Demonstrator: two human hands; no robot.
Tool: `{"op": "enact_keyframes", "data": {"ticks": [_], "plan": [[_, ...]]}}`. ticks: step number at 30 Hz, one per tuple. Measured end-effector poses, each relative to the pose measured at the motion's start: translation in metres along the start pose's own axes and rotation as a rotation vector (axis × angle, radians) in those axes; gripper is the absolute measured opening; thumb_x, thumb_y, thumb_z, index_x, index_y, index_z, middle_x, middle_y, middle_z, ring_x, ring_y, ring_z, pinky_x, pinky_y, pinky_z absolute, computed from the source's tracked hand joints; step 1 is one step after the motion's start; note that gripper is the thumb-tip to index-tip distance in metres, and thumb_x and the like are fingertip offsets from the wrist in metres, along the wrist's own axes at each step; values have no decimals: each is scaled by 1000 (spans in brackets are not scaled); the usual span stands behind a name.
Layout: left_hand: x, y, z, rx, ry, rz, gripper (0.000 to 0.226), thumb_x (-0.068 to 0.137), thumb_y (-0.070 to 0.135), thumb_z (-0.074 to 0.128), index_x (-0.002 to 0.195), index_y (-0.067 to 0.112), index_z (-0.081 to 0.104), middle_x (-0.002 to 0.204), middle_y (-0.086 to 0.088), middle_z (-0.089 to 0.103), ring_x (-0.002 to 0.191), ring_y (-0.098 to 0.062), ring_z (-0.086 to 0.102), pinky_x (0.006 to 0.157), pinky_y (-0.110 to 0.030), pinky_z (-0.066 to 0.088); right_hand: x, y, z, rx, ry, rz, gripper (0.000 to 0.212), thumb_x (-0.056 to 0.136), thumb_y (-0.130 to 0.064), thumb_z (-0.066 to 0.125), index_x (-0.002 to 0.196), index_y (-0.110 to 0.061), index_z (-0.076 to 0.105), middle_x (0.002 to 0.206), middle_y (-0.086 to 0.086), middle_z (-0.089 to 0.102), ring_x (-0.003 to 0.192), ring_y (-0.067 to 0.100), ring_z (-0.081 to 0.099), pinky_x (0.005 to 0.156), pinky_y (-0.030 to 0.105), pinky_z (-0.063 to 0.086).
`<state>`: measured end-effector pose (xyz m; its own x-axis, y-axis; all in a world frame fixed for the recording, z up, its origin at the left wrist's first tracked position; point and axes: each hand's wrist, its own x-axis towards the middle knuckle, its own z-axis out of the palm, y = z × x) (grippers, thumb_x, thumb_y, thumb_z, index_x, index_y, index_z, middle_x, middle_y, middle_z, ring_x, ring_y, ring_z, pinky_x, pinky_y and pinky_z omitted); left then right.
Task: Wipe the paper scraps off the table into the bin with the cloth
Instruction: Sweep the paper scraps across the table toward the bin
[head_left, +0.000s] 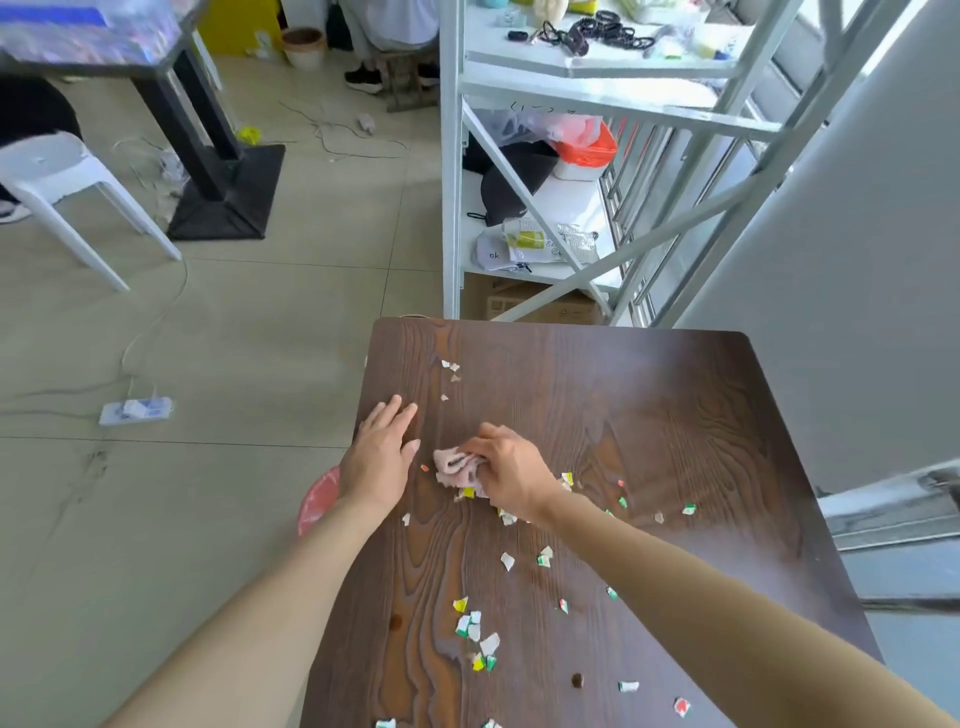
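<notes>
A dark wooden table (649, 415) carries several small paper scraps (475, 631), white, green and yellow, spread from the middle to the near edge, with a few more near the far left corner (450, 366). My right hand (511, 475) is shut on a crumpled pink cloth (453, 467) pressed to the tabletop. My left hand (382, 452) lies flat and open on the table's left edge, just left of the cloth. A red bin (318, 499) shows below that edge, mostly hidden by my left arm.
A white metal shelf rack (457, 208) with bags and clutter stands behind the table. On the tiled floor to the left lie a power strip (136, 410) with cables, a white plastic stool (57, 182) and a black table base (223, 202).
</notes>
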<state>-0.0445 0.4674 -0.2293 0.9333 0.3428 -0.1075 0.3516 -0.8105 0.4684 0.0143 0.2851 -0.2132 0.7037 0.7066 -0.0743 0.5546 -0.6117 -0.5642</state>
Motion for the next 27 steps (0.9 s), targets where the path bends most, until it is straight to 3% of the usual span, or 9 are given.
{"op": "enact_keyframes", "data": {"ticks": [3, 7, 9, 13, 15, 19, 22, 27], "plan": [[-1, 0, 0, -37, 8, 12, 50, 95, 17, 51, 143, 20, 39, 156, 2, 28, 145, -17, 21, 117, -35, 24, -1, -1, -13, 42, -32, -18, 40, 77, -16, 31, 93, -7, 67, 85, 6, 54, 79, 27, 56, 69, 36, 48], [-6, -6, 0, -100, 39, 43, 46, 94, 11, 51, 139, 15, 45, 154, -1, 33, 144, -17, 25, 117, -34, 24, 39, 1, -42, 156, 314, 279, 18, 90, -9, 46, 90, -8, 64, 86, 4, 49, 72, 21, 50, 64, 30, 38], [-9, -12, -2, -98, 61, 46, 43, 94, 11, 50, 137, 14, 49, 152, -1, 37, 142, -18, 29, 115, -33, 27, 70, 10, -46, 124, 378, 415, 19, 92, -12, 46, 95, -9, 65, 92, 8, 52, 76, 25, 54, 67, 34, 44], [-18, -23, -3, -74, 113, 30, 41, 95, 11, 49, 136, 14, 49, 150, 1, 39, 138, -18, 35, 113, -36, 34, 114, 20, -27, 125, 343, 553, 28, 92, -8, 44, 103, -13, 69, 110, 15, 59, 100, 34, 60, 73, 33, 44], [-18, -27, -2, -76, 114, 43, 42, 95, 12, 49, 138, 15, 47, 151, 2, 38, 139, -17, 34, 114, -35, 33, 121, 13, -17, 82, 306, 513, 32, 91, -5, 44, 110, -14, 69, 112, 13, 57, 106, 33, 55, 78, 36, 44], [-13, -33, -3, -69, 97, 66, 43, 94, 13, 52, 136, 16, 49, 149, 2, 40, 138, -16, 36, 112, -33, 33, 101, -9, 3, 9, 162, 212, 37, 88, -5, 45, 114, -16, 69, 96, 10, 55, 97, 33, 52, 73, 33, 42], [-14, -33, -4, -99, 84, 66, 44, 92, 8, 53, 136, 13, 50, 149, 0, 41, 137, -18, 37, 111, -31, 33, 63, -24, 16, -10, 78, 91, 42, 80, -14, 38, 107, -13, 70, 98, 10, 61, 91, 33, 53, 79, 41, 48], [-13, -33, -5, -76, 66, 64, 44, 93, 6, 50, 137, 13, 49, 151, -1, 39, 139, -18, 34, 113, -30, 29, 0, -35, 27, -45, -37, -44, 55, 76, -27, 23, 94, -12, 72, 93, 5, 62, 79, 22, 46, 76, 38, 46]]}}
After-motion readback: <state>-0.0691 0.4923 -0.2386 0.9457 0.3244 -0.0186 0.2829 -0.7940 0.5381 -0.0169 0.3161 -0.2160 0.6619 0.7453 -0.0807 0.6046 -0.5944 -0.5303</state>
